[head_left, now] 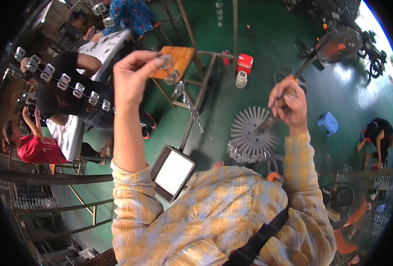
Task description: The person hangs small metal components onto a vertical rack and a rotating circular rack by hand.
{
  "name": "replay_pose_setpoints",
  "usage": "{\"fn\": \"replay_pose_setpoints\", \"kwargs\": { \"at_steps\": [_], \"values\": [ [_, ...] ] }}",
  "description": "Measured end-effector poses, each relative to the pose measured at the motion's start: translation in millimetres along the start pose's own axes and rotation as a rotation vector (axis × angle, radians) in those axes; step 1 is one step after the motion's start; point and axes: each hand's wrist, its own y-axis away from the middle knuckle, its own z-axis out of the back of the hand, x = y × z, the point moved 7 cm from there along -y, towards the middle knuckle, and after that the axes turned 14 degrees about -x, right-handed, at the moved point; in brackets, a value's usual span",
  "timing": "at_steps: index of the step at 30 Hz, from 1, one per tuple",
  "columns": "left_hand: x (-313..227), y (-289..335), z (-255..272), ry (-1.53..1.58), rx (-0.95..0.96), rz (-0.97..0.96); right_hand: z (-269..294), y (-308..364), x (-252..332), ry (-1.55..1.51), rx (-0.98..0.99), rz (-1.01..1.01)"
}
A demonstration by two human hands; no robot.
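Note:
My left hand [136,75] is raised, its thumb and fingers pinching a small shiny metal frame [166,61]. A similar metal piece [173,76] hangs just below it, above a dangling silvery strand [189,106]. On the left, a line of several rectangular metal frames [64,81] slants down toward my left wrist. My right hand [289,104] is closed around the wooden handle [290,94] of a tool whose flat, dark end [266,125] points down-left. Beneath that end lies a grey disc with many radial fingers [245,126], silvery bits [247,154] along its near edge.
A wooden-topped stool [178,56] stands beyond my left hand. Near my lap is a black-framed white panel [174,173]. A red box [245,63], a white jar [241,80], a blue stool [328,123] and a fan [339,45] stand around. Several people work at a long table [100,48].

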Motion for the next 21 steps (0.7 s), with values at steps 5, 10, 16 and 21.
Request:
{"fn": "replay_pose_setpoints", "kwargs": {
  "at_steps": [5, 10, 16, 21],
  "values": [
    [93, 59, -20, -0.125, 0.107, 0.188, -1, -1, 3, 0.006, 0.020, -0.007],
    [174, 118, -35, -0.181, 0.206, 0.299, -1, -1, 1, 0.015, 0.017, -0.035],
    [225, 179, -56, -0.353, 0.317, 0.223, -2, -3, -1, 0.004, 0.040, -0.060],
    [236, 210, -66, -0.422, 0.381, 0.212, -3, -3, -1, -0.009, 0.061, -0.069]
  ]
}}
